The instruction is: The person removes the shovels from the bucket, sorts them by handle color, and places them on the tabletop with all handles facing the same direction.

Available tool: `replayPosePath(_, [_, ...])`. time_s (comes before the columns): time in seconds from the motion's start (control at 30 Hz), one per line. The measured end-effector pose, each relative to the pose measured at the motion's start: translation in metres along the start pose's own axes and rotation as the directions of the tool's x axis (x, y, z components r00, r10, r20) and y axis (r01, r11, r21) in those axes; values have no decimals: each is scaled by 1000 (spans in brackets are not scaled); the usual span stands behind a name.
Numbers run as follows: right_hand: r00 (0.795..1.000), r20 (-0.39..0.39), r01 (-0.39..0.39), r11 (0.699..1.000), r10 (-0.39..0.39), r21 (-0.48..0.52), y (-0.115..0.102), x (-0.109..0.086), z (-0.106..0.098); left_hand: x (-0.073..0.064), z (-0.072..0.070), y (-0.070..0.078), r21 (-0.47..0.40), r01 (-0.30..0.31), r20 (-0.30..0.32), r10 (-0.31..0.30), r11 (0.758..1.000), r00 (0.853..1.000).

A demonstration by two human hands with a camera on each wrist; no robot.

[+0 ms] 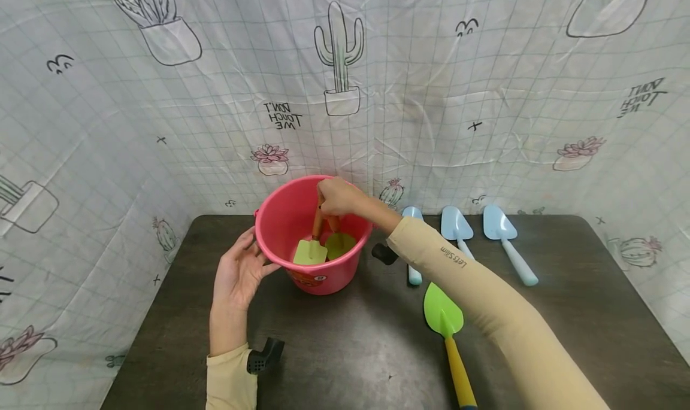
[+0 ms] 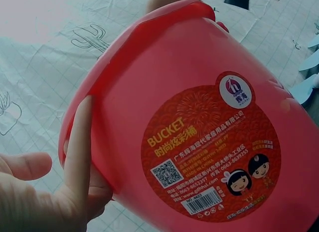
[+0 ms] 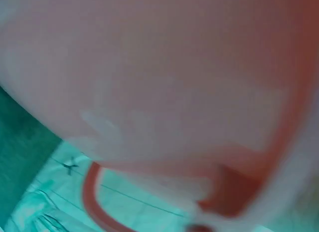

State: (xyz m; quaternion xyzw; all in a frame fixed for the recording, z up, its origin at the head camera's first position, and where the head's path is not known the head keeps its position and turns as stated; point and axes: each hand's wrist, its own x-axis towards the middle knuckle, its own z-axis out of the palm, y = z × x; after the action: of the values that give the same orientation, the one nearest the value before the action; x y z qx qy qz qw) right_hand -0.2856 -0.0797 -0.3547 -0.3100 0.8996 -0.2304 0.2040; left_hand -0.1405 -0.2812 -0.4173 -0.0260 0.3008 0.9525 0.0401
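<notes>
A pink bucket (image 1: 345,272) stands toward the back of the dark table, its round red label facing the left wrist view. My left hand (image 1: 237,272) rests against the bucket's left side, its fingers just below the rim; the left wrist view shows one straight finger on the wall. Reaching over the rim, my right hand (image 1: 341,196) grips the orange handle of a small square-bladed spade (image 1: 311,252) inside the bucket. Beside that spade lies a rounded yellow-green shovel (image 1: 339,246), also orange-handled. Blurred bucket wall (image 3: 149,92) fills most of the right wrist view.
Three light-blue trowels (image 1: 499,222) lie right of the bucket, partly behind my right forearm. Nearer the front is a green trowel (image 1: 443,311) with a yellow handle. A printed cloth (image 1: 420,87) hangs behind and beside the table (image 1: 345,350).
</notes>
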Motion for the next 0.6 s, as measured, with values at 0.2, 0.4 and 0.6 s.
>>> replayPosePath(0.2, [982, 173, -46, 989, 71, -143, -13, -3, -7, 0, -1, -1, -24, 2, 16, -2, 1000, 1000])
replayPosePath(0.4, [958, 242, -52, 922, 154, -384, -21, -2, -6, 1, -1, -2, -29, -2, -12, 1, 1000, 1000])
replayPosePath(0.6, [928, 325, 44, 813, 182, -581, -21, -1, -3, 2, -1, -1, -20, -8, -2, 8, 1000, 1000])
